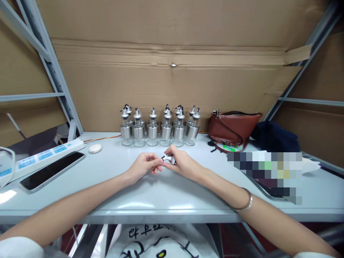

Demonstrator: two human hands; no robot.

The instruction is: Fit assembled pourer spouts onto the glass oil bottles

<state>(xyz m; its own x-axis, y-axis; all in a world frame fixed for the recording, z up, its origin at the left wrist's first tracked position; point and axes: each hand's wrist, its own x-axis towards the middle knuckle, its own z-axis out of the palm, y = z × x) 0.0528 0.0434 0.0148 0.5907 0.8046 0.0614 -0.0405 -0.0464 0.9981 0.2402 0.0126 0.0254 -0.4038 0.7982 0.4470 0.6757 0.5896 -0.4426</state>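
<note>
Above the middle of the table, my right hand (182, 163) grips a small white and black pourer cap (169, 158), the same kind as the tops on the bottles behind. My left hand (146, 165) pinches the cap's black tip end from the other side, its fingers closed. The fingers partly hide the cap. Behind both hands, several glass oil bottles (152, 132) with metal sleeves and white pourer tops stand upright in rows against the cardboard.
To the left lie a white power strip (48, 156), a black phone (53, 171) and a round white case (95, 148). A brown leather bag (233, 127), dark cloth (276, 136) and a blurred-out item (268, 175) are on the right. Cardboard (172, 86) backs the table.
</note>
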